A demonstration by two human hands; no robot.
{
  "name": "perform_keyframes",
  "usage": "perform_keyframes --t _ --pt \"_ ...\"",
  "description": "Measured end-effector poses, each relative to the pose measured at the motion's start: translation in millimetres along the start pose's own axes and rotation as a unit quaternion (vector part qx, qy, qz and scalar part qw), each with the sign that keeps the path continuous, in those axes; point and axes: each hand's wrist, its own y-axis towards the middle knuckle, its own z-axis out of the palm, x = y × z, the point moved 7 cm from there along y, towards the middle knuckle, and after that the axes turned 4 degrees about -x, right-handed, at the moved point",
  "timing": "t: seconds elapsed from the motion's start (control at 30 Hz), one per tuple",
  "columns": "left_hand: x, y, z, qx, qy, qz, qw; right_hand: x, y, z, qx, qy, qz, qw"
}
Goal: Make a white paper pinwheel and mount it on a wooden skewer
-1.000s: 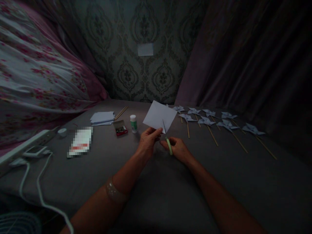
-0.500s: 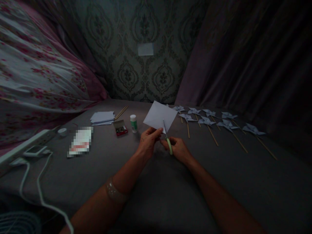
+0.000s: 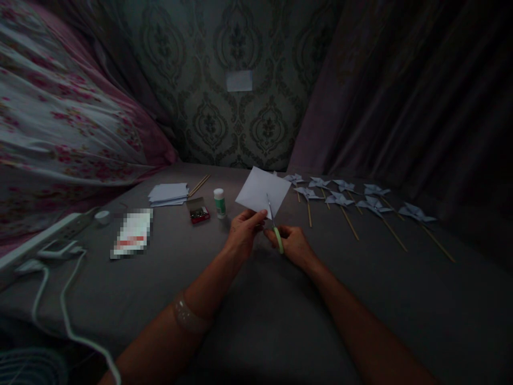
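Observation:
My left hand (image 3: 243, 233) pinches the lower corner of a white paper square (image 3: 260, 191) and holds it up over the grey surface. My right hand (image 3: 293, 244) grips green-handled scissors (image 3: 276, 231), whose blades reach up into the paper's lower edge. Behind and to the right, several finished paper pinwheels on wooden sticks (image 3: 340, 200) lie in rows.
A stack of white paper squares (image 3: 169, 193) with loose sticks (image 3: 199, 185), a small open box of pins (image 3: 198, 210) and a glue bottle (image 3: 219, 202) lie at the back left. A power strip (image 3: 44, 238) with white cables, a floral quilt (image 3: 52, 123) and a dark curtain (image 3: 404, 101) border the surface.
The scissor blades have crept slightly further up into the paper. Both hands stay almost in place.

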Motion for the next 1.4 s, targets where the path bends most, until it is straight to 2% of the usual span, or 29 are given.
perform_keyframes --t 0.93,1.13,1.27,1.4 --pt "-0.6 -4.9 6.7 0.010 -0.096 -0.100 0.990 -3.5 2.6 -0.5 -0.003 -0.001 -0.013 1.000" --pt "-2.1 -2.3 6.0 0.024 -0.076 -0.062 0.995 -1.4 1.8 1.7 0.027 -0.030 -0.034 0.999" --pt "-2.3 1.2 -1.7 -0.010 -0.063 -0.039 0.997 -4.6 3.5 3.1 0.037 -0.071 -0.063 0.995" --pt "-4.7 3.4 -7.4 -0.038 -0.064 -0.020 0.997 -6.1 6.2 -1.7 0.010 -0.037 -0.057 0.998"
